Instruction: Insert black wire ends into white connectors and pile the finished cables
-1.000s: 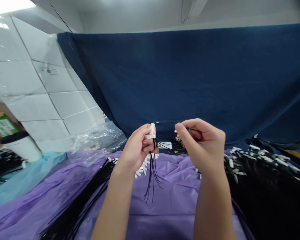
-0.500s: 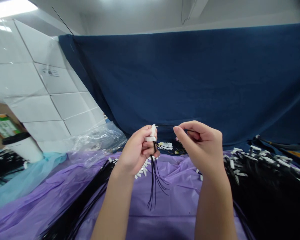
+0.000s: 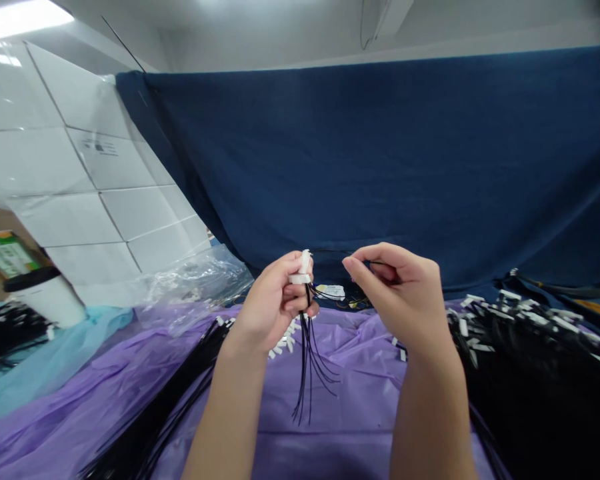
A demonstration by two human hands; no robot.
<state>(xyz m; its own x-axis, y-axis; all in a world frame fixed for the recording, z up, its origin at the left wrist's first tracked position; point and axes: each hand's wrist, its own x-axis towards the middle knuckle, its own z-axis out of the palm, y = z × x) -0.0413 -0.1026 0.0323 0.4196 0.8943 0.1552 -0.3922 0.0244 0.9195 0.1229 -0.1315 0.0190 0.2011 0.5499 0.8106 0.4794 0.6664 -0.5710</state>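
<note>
Between the thumb and fingers of my left hand point(image 3: 275, 300) is a white plastic connector point(image 3: 304, 264), held upright. Several thin black wires point(image 3: 306, 363) hang from it, their lower ends loose over the purple sheet. To the right, my right hand point(image 3: 403, 287) is closed in a pinch on a thin black wire point(image 3: 327, 251). That wire runs nearly level from the connector's top to my right fingertips. Where it enters the connector is too small to make out.
A bundle of black wires with white ends point(image 3: 180, 387) lies left, and a larger pile of white-ended wires point(image 3: 520, 320) right. The purple sheet point(image 3: 340, 413) covers the table. A white cup point(image 3: 55, 297), clear plastic point(image 3: 195, 280) and stacked white boxes point(image 3: 55, 160) stand left; a blue cloth point(image 3: 355, 153) hangs behind.
My right hand has shifted slightly to the left, still pinching the wire. My left hand and the connector have barely moved; the hanging wires have swung a little.
</note>
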